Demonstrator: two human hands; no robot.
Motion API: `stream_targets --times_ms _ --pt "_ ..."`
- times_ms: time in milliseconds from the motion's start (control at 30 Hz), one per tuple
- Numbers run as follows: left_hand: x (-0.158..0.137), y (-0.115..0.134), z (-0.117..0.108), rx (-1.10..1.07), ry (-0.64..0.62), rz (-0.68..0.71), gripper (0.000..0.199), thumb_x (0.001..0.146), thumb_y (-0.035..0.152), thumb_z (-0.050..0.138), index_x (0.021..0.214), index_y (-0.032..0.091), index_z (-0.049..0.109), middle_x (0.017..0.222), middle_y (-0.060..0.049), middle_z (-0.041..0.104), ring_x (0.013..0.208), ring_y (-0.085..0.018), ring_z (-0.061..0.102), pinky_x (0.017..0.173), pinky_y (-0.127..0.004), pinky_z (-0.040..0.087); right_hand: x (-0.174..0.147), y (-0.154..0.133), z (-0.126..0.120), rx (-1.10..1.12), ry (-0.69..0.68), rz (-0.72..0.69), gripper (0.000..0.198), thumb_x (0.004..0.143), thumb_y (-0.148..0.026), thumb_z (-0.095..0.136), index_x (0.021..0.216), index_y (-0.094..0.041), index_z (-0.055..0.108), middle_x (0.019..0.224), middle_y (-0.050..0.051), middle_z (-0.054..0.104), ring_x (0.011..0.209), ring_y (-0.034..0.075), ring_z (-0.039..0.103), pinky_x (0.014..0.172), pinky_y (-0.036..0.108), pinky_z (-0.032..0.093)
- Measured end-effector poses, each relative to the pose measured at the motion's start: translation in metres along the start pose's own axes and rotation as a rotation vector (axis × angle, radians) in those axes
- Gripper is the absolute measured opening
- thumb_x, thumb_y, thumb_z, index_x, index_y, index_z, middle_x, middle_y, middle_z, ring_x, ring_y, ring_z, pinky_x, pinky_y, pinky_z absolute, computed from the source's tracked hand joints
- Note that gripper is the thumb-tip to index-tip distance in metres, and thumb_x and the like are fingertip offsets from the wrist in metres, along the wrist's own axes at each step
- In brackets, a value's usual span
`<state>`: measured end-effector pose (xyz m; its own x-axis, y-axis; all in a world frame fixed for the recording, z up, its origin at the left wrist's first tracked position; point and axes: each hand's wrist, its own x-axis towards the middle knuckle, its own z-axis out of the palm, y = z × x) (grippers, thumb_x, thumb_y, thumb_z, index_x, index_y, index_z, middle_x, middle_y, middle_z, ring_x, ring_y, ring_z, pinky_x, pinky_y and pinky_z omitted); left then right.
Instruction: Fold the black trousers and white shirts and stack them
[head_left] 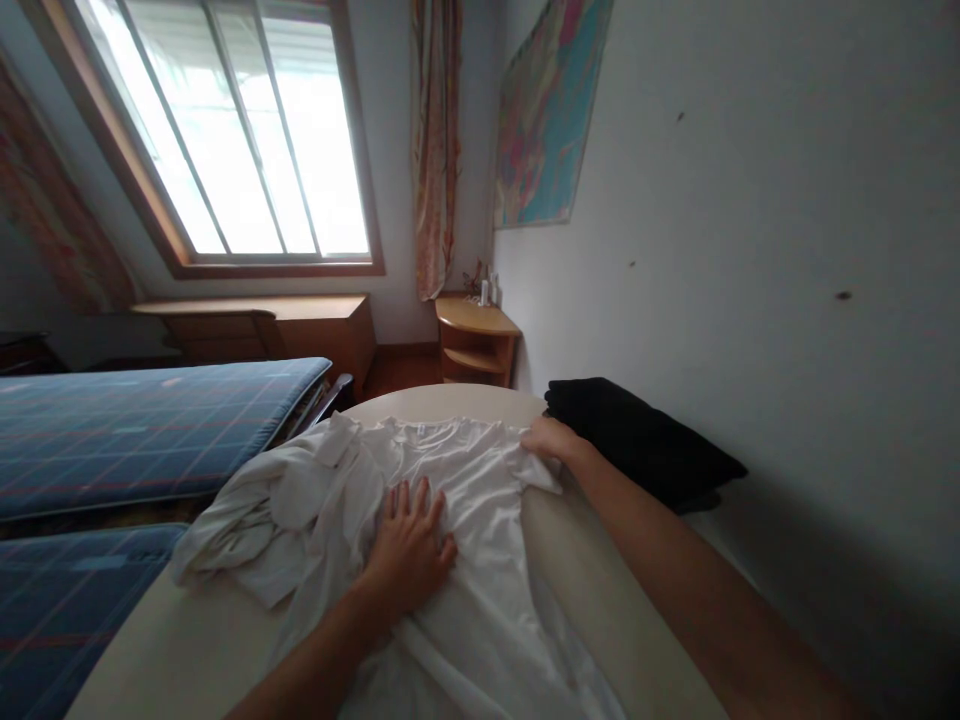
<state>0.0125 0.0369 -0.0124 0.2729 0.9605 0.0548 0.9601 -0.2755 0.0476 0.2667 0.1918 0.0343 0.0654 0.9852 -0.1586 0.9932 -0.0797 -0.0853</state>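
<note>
A white T-shirt (480,530) lies spread on the round cream table (637,610), its neckline toward the far edge and wrinkles across its chest. My left hand (411,545) rests flat on the shirt's front, fingers spread. At the far right, my right hand (553,440) is closed on the shirt's sleeve near the shoulder. Left of the shirt, a crumpled pile of white cloth (262,510) touches and partly overlaps its side. Folded black cloth (637,435) lies just beyond my right hand and forearm.
Blue plaid mattresses (150,430) stand to the left of the table. A white wall (750,330) runs close along the right. Beyond the table are a wooden corner shelf (476,315), a wooden desk (322,308) and a bright window (247,130).
</note>
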Motion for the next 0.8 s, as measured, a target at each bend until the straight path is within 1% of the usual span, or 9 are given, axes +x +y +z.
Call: stream_targets --times_ms 67,133,200,300,433,567,667,733,800 --pt "0.002 0.004 0.001 -0.013 0.076 0.014 0.058 0.09 0.041 0.051 0.138 0.009 0.056 0.156 -0.021 0.038 0.149 -0.04 0.021 0.121 -0.055 0.016 0.0 0.003 0.003 -0.007 -0.028 -0.037 0.028 0.082 -0.029 0.067 0.101 -0.01 0.074 0.11 0.02 0.073 0.102 0.03 0.07 0.079 0.03 0.052" --pt "0.004 0.007 0.003 -0.055 0.109 0.054 0.055 0.092 0.039 0.048 0.136 0.008 0.057 0.159 -0.019 0.033 0.15 -0.036 0.018 0.122 -0.051 0.017 0.0 0.005 0.003 -0.013 -0.004 -0.061 0.027 0.084 -0.029 0.066 0.102 -0.011 0.074 0.112 0.02 0.072 0.104 0.03 0.069 0.08 0.03 0.052" --pt "0.005 0.008 0.006 -0.112 0.09 0.099 0.057 0.094 0.04 0.046 0.146 0.015 0.048 0.162 -0.015 0.026 0.151 -0.035 0.017 0.121 -0.053 0.019 -0.002 0.006 0.0 -0.017 0.056 -0.066 0.028 0.089 -0.028 0.061 0.11 -0.012 0.071 0.116 0.019 0.07 0.107 0.03 0.068 0.083 0.032 0.052" --pt "0.005 0.005 0.01 -0.176 0.03 0.137 0.065 0.094 0.046 0.047 0.155 0.031 0.03 0.164 -0.011 0.022 0.15 -0.039 0.016 0.117 -0.062 0.021 -0.006 0.005 -0.011 -0.024 0.188 -0.064 0.032 0.097 -0.021 0.046 0.125 -0.016 0.061 0.121 0.018 0.068 0.111 0.029 0.066 0.088 0.036 0.05" --pt "0.005 0.002 0.013 -0.173 -0.005 0.149 0.064 0.095 0.052 0.046 0.155 0.038 0.028 0.165 -0.01 0.019 0.15 -0.043 0.011 0.114 -0.068 0.017 -0.016 0.003 -0.023 -0.034 0.318 -0.073 0.039 0.102 -0.017 0.03 0.134 -0.02 0.053 0.134 0.017 0.06 0.12 0.026 0.06 0.094 0.036 0.048" --pt "0.006 0.001 0.013 -0.154 -0.018 0.153 0.064 0.095 0.059 0.041 0.155 0.037 0.03 0.165 -0.011 0.017 0.149 -0.046 0.006 0.113 -0.07 0.014 -0.029 0.007 -0.018 -0.055 0.254 0.022 0.033 0.097 -0.016 0.039 0.119 -0.009 0.063 0.114 0.024 0.068 0.106 0.033 0.067 0.085 0.04 0.051" --pt "0.006 0.0 0.013 -0.14 -0.03 0.158 0.066 0.095 0.062 0.039 0.155 0.037 0.028 0.165 -0.012 0.016 0.149 -0.046 0.003 0.113 -0.071 0.013 -0.046 0.011 -0.007 -0.059 0.163 0.052 0.027 0.094 -0.025 0.051 0.106 -0.009 0.07 0.108 0.024 0.071 0.103 0.036 0.069 0.08 0.04 0.052" --pt "0.006 0.0 0.013 -0.129 -0.033 0.158 0.066 0.095 0.062 0.039 0.155 0.036 0.028 0.165 -0.012 0.015 0.149 -0.047 0.004 0.113 -0.071 0.013 -0.06 0.014 0.001 -0.057 0.133 0.042 0.031 0.094 -0.035 0.053 0.107 -0.012 0.07 0.108 0.022 0.071 0.102 0.035 0.069 0.079 0.04 0.052" --pt "0.006 0.0 0.015 -0.123 -0.029 0.159 0.066 0.096 0.061 0.039 0.156 0.036 0.027 0.165 -0.012 0.015 0.148 -0.047 0.005 0.113 -0.072 0.013 -0.074 0.018 0.01 -0.046 0.137 0.026 0.04 0.094 -0.047 0.052 0.114 -0.016 0.067 0.109 0.019 0.072 0.102 0.034 0.069 0.08 0.04 0.051"
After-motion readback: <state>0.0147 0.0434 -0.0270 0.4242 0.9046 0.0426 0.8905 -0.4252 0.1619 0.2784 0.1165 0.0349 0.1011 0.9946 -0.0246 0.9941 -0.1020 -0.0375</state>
